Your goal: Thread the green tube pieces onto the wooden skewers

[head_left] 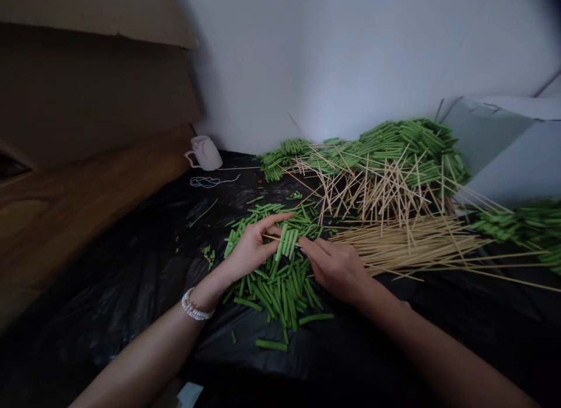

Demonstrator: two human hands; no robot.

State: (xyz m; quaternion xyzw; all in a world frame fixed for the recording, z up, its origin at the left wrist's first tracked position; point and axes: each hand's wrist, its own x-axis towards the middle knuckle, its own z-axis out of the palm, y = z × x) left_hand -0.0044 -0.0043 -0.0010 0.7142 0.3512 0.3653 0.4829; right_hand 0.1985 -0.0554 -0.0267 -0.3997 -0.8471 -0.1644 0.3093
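Note:
Between my two hands a bamboo skewer [270,238] runs crosswise through a short row of cut green stalk pieces [287,242], which look like garlic scapes or long beans. My left hand [254,244], with a beaded bracelet at the wrist, holds the skewer's left part, its index finger stretched over the row. On the right side of the row, the closed fingers of my right hand [335,265] pinch the skewer's other end; their tips are partly hidden. Beneath both hands lies a loose pile of cut green stalks [280,297].
Black plastic sheeting [153,273] covers the work surface. Bare skewers [407,244] lie at right, before a heap of filled skewers [407,145]. More green pieces [521,224] sit far right. A white mug [207,155] and pale string [205,181] are at back left, near cardboard [96,92].

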